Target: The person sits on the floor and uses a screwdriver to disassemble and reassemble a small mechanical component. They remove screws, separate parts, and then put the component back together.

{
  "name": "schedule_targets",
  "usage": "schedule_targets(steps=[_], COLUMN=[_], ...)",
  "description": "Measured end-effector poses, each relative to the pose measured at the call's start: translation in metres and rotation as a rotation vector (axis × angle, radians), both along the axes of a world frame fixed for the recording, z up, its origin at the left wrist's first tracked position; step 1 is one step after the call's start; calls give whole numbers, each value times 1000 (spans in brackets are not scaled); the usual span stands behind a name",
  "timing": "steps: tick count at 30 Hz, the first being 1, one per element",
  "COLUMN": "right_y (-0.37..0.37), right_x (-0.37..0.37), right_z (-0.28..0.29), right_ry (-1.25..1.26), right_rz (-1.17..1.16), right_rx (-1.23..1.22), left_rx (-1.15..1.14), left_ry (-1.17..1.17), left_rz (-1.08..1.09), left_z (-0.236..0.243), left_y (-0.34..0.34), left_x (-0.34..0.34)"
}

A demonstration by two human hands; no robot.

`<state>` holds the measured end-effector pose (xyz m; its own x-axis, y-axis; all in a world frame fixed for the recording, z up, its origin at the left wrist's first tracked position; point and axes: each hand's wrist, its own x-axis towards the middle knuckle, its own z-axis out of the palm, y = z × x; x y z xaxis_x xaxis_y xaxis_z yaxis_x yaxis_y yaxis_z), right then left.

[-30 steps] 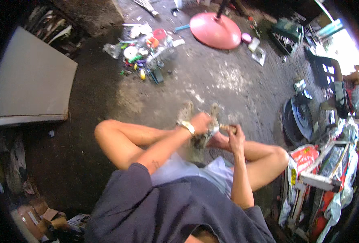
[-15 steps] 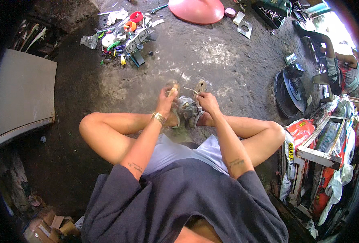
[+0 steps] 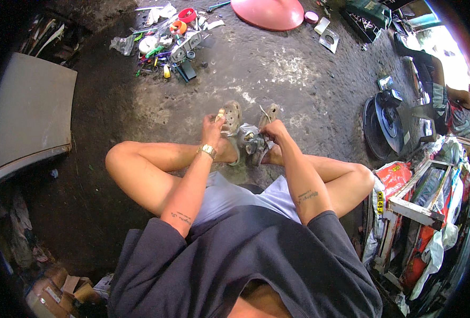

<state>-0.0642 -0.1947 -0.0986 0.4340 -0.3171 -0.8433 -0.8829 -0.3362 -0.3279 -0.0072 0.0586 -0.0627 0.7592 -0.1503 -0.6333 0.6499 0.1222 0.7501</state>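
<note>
Left grip [image 3: 212, 127] outward, tan handle [image 3: 220, 114] unclear

The tan piece [image 3: 220, 114] is partly covered by the left hand [image 3: 212, 128], the pale strip [image 3: 264, 111] apparently by the right hand [image 3: 273, 131]. Details of the metal part [image 3: 252, 140] are too small to be told; the pink dome [image 3: 269, 11] is cut off above.

We count one bare left hand [image 3: 212, 129] and one bare right hand [image 3: 273, 131]; two tan, perforated clogs [image 3: 232, 113]; one gold-coloured metal wristwatch [image 3: 208, 151]; one silver-and-black metal assembly [image 3: 252, 142]; one pink, round, domed disc [image 3: 269, 11]; and one pale-grey, flat-sided cabinet [image 3: 31, 106].
</note>
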Motion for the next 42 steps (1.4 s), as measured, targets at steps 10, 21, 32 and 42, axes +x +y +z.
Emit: schedule_targets(steps=[10,21,32,42], right_y=[3,-6,34,12], right_x=[10,6,16,18], right_z=[-2,3,52,20], right_ry=[60,27,4,159], right_rz=[123,7,209,263], right_rx=[-145,-147,-329,-189], left_rx=[103,151,271,278], left_ry=[-87,-51,-158,-167], left_rz=[-50,-62,-22,-108], left_z=[-31,-21,-51,-42], left_y=[-8,-16,3,-9], left_x=[-8,-12,-14,-13])
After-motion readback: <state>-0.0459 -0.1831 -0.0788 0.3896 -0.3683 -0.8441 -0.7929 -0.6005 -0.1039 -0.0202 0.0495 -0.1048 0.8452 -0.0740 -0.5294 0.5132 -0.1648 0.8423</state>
